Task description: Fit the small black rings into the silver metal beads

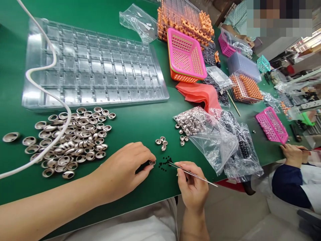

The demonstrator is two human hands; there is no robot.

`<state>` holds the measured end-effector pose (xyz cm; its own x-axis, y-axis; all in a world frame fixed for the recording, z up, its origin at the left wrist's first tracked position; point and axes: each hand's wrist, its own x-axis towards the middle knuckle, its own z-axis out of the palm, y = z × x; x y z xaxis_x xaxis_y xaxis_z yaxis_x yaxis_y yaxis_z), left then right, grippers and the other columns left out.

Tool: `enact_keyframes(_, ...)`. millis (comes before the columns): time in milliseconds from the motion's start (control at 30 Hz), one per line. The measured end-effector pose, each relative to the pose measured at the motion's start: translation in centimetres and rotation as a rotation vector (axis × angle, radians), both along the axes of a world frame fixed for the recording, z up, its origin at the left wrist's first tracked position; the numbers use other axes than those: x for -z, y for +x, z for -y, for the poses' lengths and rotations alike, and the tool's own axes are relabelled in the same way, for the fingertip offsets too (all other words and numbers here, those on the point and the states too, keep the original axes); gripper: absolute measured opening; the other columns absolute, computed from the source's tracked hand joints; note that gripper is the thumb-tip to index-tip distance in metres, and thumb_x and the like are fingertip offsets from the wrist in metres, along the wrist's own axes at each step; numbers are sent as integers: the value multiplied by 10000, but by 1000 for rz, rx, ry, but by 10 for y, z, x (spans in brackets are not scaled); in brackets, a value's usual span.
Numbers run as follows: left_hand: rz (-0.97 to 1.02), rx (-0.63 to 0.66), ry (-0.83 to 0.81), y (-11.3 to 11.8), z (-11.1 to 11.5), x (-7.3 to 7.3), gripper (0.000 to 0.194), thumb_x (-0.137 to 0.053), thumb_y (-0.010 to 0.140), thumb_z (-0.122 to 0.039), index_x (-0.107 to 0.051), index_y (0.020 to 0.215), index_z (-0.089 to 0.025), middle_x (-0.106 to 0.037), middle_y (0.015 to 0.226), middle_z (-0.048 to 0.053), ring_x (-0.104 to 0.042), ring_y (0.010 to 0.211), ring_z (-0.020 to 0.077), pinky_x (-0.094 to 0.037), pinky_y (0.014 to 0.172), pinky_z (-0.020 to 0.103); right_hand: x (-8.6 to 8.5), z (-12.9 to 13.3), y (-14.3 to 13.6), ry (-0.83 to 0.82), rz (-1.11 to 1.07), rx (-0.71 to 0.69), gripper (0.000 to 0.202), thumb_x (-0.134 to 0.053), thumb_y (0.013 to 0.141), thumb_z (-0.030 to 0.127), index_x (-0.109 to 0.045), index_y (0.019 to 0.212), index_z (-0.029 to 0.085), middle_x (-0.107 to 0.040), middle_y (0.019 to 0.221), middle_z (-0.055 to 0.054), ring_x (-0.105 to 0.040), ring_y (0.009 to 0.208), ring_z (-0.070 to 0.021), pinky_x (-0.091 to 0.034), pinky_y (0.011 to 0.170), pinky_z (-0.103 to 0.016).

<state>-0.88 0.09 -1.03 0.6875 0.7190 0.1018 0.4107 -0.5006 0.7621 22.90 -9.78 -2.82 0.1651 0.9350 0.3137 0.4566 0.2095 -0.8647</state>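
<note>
While the left hand (126, 166) pinches a ring (152, 163) beside black bits (164, 163), the right hand (195, 187) grips tweezers (198, 176) — apparently picking. Steady tips needed

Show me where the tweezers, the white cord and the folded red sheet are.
Tweezers (209, 182): head view, near the rear end.
White cord (69, 115): head view, on its bend by the metal pieces (80, 158).
Folded red sheet (197, 92): head view, upper middle.

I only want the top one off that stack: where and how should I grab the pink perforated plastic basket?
Probably best by the near rim of the pink perforated plastic basket, from above: fingers inside, thumb under the lip. It sits open side up over an orange plastic basket, and a clear box of orange parts crowds its far side.
</note>
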Motion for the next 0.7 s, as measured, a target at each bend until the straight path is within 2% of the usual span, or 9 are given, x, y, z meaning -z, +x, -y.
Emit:
enact_keyframes(433, 37, -27, 9, 3, 1, -2, 151, -518, 989, -189, -668, 978, -201, -714, 920, 16, -592, 832, 186, -453, 788, 351, -1, 0, -1, 98, 82, -71, 457, -652, 845, -43, -635, 1203, 241, -772, 1042, -55, -757, 970, -191, -668, 810, -364)
enact_keyframes(700, 51, -27, -3, 2, 1, 0, 136, -521, 985, -179, -653, 993, -209, -716, 938, 13, -586, 840, 185, -443, 800, 349, -3, 1, 0, 69, 82, -71, 415, -654, 859, -6, -643, 1181, 255, -782, 1029, -56, -768, 953, -207, -677, 786, -379)
